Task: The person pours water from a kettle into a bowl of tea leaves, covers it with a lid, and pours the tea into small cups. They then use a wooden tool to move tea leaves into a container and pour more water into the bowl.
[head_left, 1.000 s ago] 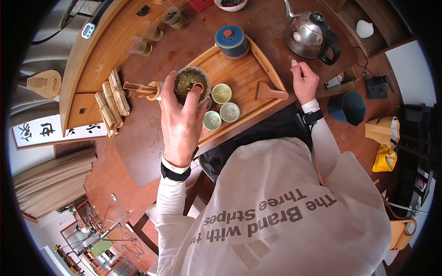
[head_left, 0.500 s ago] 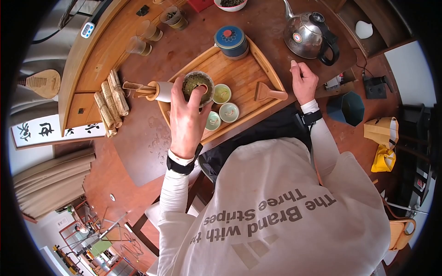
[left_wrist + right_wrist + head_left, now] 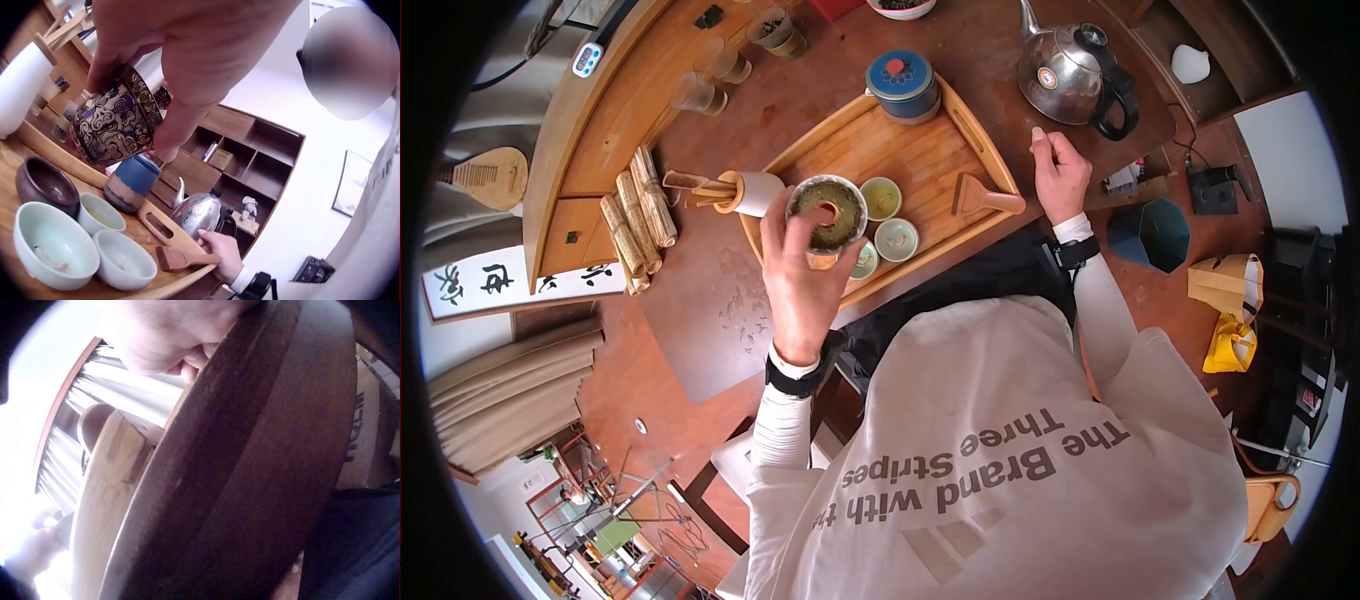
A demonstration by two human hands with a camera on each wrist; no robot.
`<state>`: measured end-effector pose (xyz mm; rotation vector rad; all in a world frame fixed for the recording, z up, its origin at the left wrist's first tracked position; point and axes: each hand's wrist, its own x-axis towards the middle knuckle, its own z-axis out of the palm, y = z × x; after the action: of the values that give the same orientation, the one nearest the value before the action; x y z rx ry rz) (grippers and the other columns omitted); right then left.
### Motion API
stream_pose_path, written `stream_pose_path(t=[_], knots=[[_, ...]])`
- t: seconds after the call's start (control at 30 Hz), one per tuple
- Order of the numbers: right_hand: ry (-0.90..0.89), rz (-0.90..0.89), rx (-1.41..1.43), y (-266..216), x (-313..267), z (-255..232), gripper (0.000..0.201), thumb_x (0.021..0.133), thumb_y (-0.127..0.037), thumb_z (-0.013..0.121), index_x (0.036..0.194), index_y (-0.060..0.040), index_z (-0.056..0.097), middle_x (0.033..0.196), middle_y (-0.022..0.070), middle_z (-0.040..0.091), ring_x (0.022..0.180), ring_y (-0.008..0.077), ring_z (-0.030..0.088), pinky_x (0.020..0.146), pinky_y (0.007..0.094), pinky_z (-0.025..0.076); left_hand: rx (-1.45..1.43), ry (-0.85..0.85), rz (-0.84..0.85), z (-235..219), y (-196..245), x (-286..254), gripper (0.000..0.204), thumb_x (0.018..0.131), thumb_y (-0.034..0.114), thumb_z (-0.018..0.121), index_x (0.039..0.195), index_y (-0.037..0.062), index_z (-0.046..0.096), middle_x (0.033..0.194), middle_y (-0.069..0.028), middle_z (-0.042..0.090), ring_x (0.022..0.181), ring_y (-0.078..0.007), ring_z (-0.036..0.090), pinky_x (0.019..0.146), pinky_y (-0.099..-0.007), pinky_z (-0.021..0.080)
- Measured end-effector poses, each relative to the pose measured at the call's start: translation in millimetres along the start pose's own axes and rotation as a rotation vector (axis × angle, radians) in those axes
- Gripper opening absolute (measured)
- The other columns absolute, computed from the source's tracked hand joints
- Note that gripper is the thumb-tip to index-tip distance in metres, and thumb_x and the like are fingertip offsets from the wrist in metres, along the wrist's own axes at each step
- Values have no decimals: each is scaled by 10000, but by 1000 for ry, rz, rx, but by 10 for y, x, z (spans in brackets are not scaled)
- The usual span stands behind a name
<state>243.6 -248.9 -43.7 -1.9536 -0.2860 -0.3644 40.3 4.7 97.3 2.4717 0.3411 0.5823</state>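
My left hand [image 3: 805,290] grips a patterned lidded bowl [image 3: 828,215] by its rim, with a finger on the inset lid. Wet leaves show around the lid. In the left wrist view the bowl [image 3: 115,122] is tilted above the wooden tray [image 3: 15,169]. Small cups, one [image 3: 882,198] holding pale yellow-green liquid and another [image 3: 896,240], stand beside it on the tray; a dark brown cup [image 3: 47,184] is there too. My right hand [image 3: 1062,178] rests at the table edge with loosely curled fingers, holding nothing, below the steel kettle [image 3: 1065,75].
A blue lidded jar [image 3: 902,85] and a wooden scraper [image 3: 988,198] are on the tray. A white tool holder [image 3: 757,193] stands at its left edge, near bamboo rolls [image 3: 640,215]. Several plastic cups stand at the back left; a dark bin [image 3: 1150,235] is at the right.
My left hand has moved the bowl right over the tray's left part, near the small cups, and the bowl's angle has changed. My right hand has stayed in place.
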Motion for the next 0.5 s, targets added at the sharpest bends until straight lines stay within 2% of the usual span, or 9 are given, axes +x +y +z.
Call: stream_pose_path(t=[0.13,0.17,0.27,0.33,0.4,0.5], knots=[[9,14,20,-26,-4,3,298,988,-224,671,816,19,646,651,77,626,599,101,538,605,299,467,173,-101,167,49,44,-132,456,697,22,867,1094,57,644,1417,-238,465,1200,-432,575,949,-457,551],[8,14,20,-26,-5,-1,298,988,-224,671,816,19,646,651,77,626,599,101,538,605,299,467,203,-120,221,53,61,-143,452,710,12,849,1111,49,642,1408,-271,455,1195,-456,573,959,-462,547],[-6,32,13,-20,0,-3,291,985,-222,674,819,15,649,646,72,620,599,100,535,603,298,465,243,-132,269,98,98,-170,452,698,5,859,1085,71,633,1397,-226,499,1193,-427,580,928,-453,552],[4,9,2,-13,6,-3,275,971,-224,683,802,-9,646,667,134,650,571,267,629,587,358,483,241,-158,294,106,86,-175,466,710,0,850,1115,66,629,1414,-257,475,1193,-448,575,932,-466,549],[2,18,5,-33,7,-8,277,970,-222,684,796,-9,644,663,132,645,568,260,625,587,357,482,265,-200,358,113,91,-176,397,756,-27,759,1132,31,645,1397,-299,444,1220,-465,558,986,-469,536],[-4,34,6,-43,7,-17,280,968,-218,684,788,-9,641,656,131,637,562,248,618,586,353,481,310,-222,389,93,126,-183,393,761,-40,726,1140,25,646,1393,-300,446,1231,-462,559,995,-469,533]])
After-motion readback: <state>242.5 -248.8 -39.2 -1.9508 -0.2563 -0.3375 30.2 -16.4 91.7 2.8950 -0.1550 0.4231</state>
